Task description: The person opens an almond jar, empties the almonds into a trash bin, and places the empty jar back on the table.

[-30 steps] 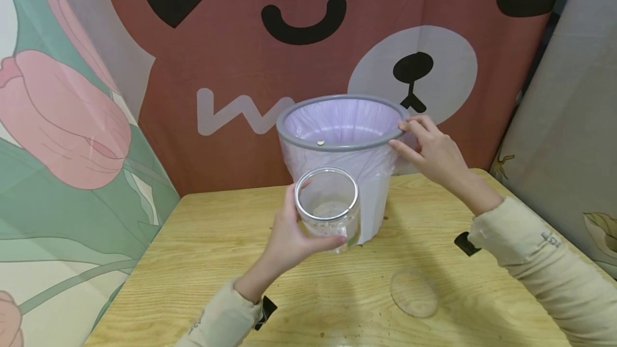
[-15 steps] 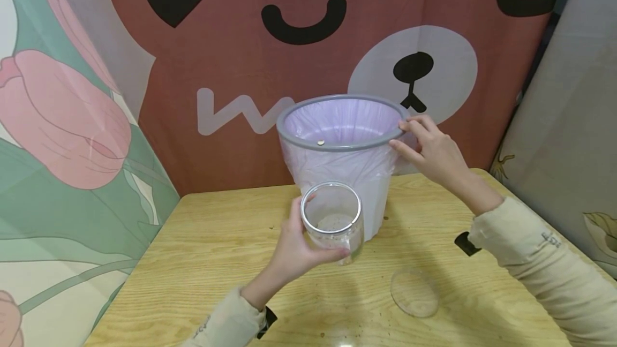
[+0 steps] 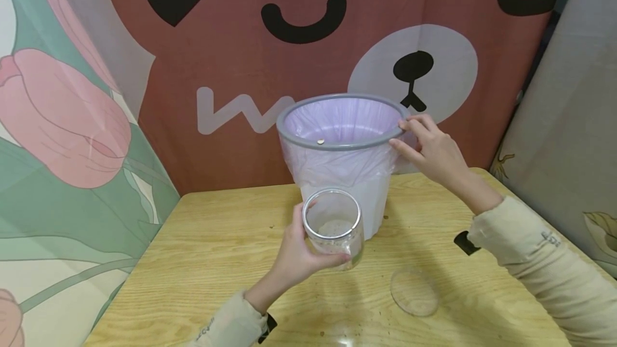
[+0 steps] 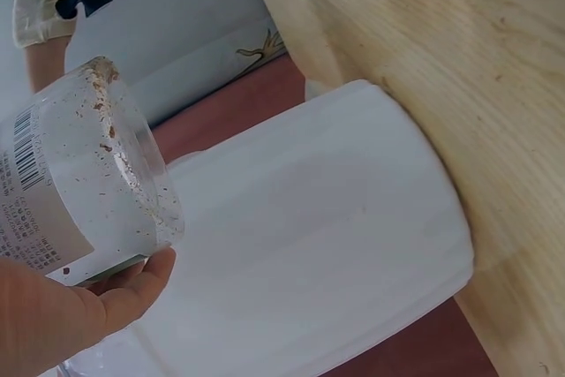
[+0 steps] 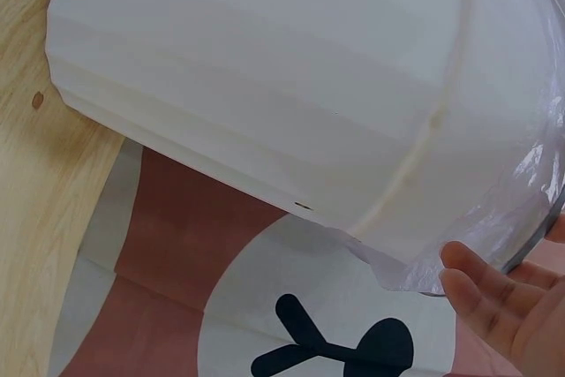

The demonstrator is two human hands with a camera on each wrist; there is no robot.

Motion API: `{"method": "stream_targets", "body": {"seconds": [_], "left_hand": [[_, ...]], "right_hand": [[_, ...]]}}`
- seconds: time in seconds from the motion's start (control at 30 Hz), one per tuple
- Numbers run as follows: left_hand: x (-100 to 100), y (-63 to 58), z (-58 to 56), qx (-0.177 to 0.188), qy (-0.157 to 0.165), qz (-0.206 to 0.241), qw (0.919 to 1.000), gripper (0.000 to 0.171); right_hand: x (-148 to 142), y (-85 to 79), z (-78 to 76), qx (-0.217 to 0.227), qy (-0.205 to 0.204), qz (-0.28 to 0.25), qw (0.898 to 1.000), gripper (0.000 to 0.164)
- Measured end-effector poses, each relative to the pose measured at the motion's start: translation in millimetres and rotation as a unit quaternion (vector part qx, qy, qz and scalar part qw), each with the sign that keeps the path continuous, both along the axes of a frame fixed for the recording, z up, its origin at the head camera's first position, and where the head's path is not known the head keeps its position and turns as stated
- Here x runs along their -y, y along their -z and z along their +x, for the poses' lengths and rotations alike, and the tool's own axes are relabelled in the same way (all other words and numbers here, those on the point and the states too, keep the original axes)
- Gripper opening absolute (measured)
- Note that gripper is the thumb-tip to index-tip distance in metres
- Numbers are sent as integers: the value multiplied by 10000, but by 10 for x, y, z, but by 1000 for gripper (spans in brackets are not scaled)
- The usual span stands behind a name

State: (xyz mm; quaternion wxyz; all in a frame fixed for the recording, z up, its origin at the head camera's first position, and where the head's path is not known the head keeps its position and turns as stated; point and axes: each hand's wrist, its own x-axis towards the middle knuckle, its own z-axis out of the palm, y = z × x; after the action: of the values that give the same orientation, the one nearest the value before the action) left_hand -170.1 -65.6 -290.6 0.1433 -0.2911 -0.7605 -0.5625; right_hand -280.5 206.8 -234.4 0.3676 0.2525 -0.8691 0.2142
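My left hand grips a clear plastic jar with a silvery rim, its mouth tilted up toward me. In the left wrist view the jar shows a barcode label and brown crumbs clinging around its base. Just behind it stands a white trash bin with a grey rim and a purplish plastic liner. With thumb and fingers my right hand holds the bin's right rim; in the right wrist view part of that hand is cut off. A small pale piece lies inside the liner near the front rim.
A clear round lid lies flat on the wooden table, to the right of the jar. Small crumbs dot the tabletop. Behind the bin hangs a printed bear curtain, with other curtains at both sides.
My left hand has lowered the jar toward me and slightly right, away from the bin's rim. The right hand, bin and lid have stayed in place.
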Motion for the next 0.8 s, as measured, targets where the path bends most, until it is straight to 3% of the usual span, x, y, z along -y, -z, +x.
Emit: {"method": "stream_targets", "body": {"seconds": [0.3, 0.8], "left_hand": [[10, 112, -49, 162, 287, 167, 9993, 84], [8, 224, -63, 113, 229, -263, 9993, 84]], "right_hand": [[-4, 10, -20, -14, -29, -21, 10000, 44], [6, 8, -12, -82, -50, -31, 9999, 43]]}}
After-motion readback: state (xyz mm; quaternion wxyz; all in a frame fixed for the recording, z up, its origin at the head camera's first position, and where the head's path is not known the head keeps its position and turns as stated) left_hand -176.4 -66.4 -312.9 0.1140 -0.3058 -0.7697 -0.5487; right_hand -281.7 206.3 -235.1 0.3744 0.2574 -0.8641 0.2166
